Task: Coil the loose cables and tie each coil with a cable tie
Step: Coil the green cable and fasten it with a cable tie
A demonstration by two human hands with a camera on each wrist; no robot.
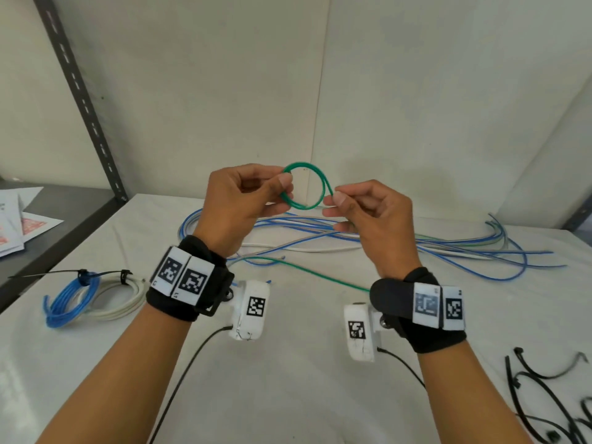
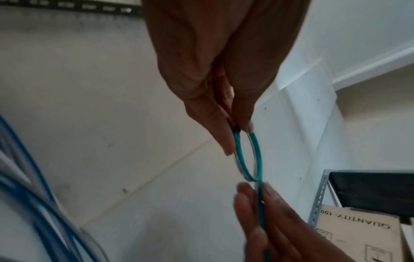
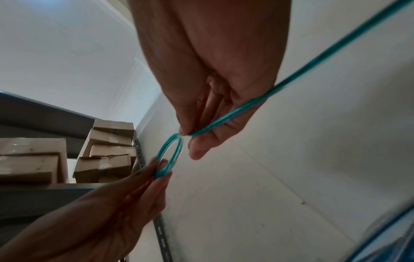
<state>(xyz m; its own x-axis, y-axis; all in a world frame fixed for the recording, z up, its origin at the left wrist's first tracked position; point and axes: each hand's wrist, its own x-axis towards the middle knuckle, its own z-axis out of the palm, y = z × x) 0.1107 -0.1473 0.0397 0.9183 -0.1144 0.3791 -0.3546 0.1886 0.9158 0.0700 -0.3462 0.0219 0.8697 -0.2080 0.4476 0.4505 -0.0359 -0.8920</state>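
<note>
The left hand (image 1: pixel 243 200) pinches the near-left side of a small green loop (image 1: pixel 304 185) between thumb and forefinger, in my judgement to keep the turns already made from springing open. The right hand (image 1: pixel 368 213) pinches the green cable (image 1: pixel 307 270) just where it leaves the loop on the right, likely to feed the next turn round. The loop is held in the air between the hands, above the table (image 1: pixel 288 363), standing upright with its opening facing the person. From the right hand the free cable runs back past the wrist and down onto the table, lying roughly left to right. Behind lie loose blue and white cables (image 1: pixel 384 241). At the left rest two tied coils (image 1: pixel 89 298); spare ties (image 1: pixel 544 395) lie at the right.
</note>
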